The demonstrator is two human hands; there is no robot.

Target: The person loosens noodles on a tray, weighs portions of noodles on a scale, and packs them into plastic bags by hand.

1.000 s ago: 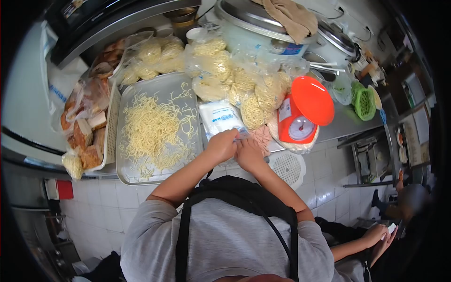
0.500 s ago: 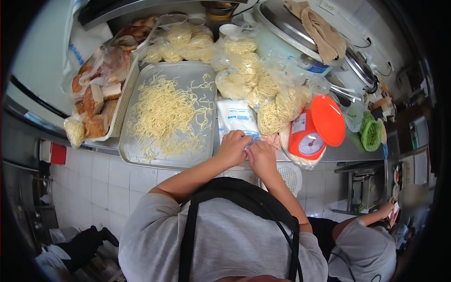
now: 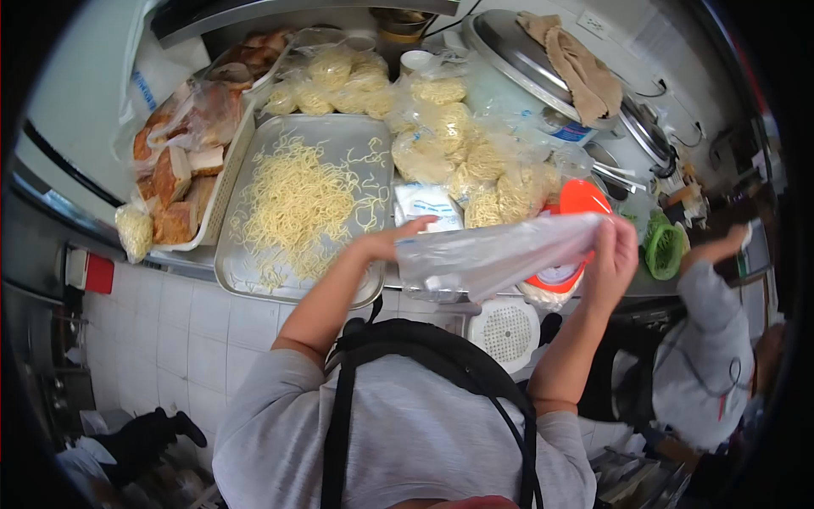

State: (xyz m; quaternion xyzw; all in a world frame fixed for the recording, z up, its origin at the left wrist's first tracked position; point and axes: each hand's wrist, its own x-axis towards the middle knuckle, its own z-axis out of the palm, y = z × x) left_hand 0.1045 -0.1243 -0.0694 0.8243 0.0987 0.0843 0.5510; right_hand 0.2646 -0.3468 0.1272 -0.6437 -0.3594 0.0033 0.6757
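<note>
A clear plastic bag (image 3: 500, 254) stretches out over the front edge of the counter. My right hand (image 3: 617, 250) is closed on its right end, fingers pinching the plastic. At the bag's other end is my left hand (image 3: 392, 241), with a finger stretched out above the plastic and the rest partly covered by it. Behind the bag lies a white packet with blue print (image 3: 428, 204). Left of my left hand, loose yellow noodles (image 3: 292, 212) are spread on a metal tray (image 3: 254, 284). The bag partly covers an orange scale (image 3: 583, 197).
Bagged noodles (image 3: 449, 127) are piled behind the packet. A basket (image 3: 222, 191) of browned meat chunks (image 3: 170, 174) stands at left. A large lidded pot (image 3: 509, 76) is at the back right, near a green net bag (image 3: 666, 250). Another person (image 3: 704, 356) works at right. Below is a white perforated stool (image 3: 504, 335).
My hands, together before at the counter edge, are now apart. My right hand has swung right and up with the plastic bag, which is now spread out. The other person's arm has risen.
</note>
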